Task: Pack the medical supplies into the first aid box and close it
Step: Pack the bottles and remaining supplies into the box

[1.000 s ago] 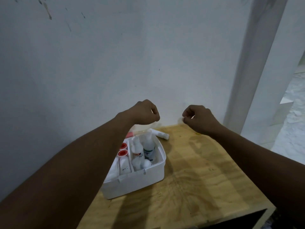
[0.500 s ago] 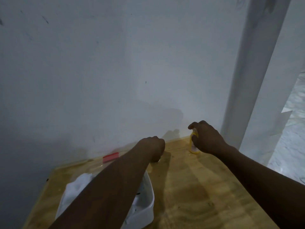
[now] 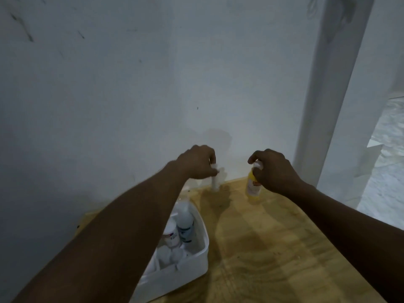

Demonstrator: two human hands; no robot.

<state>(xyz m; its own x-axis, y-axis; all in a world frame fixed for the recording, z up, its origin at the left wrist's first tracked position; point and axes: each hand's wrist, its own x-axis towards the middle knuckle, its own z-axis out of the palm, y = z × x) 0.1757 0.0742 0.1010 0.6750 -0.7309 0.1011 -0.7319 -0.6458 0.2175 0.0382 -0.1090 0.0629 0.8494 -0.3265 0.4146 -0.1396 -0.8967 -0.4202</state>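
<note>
My left hand [image 3: 197, 162] grips a slim white tube [image 3: 214, 181], my right hand [image 3: 273, 169] a yellow plastic bottle [image 3: 253, 189], both at the wooden table's [image 3: 273, 248] far edge. The open white plastic box [image 3: 175, 274] already holds several bottles; these two and closing remain.

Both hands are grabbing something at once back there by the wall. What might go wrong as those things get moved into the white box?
1. The left hand pinches a thin white tube only near its top, so it may slip or swing.
2. The right hand grips the yellow bottle high up; it may tip against the table.
3. The white box already looks crowded with bottles, so new items may knock them or block the lid.
</note>
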